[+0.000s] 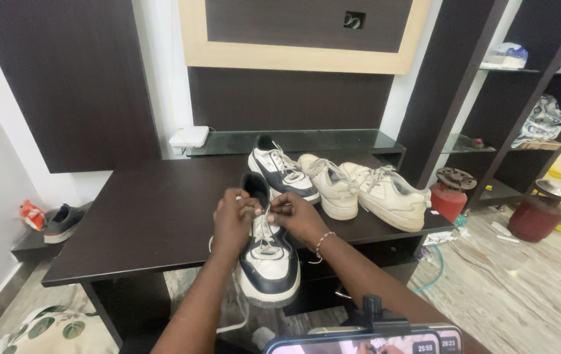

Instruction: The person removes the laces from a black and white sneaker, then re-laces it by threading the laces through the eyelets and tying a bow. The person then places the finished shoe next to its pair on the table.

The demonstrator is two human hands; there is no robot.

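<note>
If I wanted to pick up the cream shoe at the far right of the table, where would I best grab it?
Grip the cream shoe at its open collar, coming from above: it stands upright on the dark table, the opening faces up, and its right side is clear, while the other cream shoe crowds its left.

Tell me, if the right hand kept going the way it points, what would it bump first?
Probably the left hand. The right hand points leftward across the near shoe, both pinching its laces, almost touching already.
</note>
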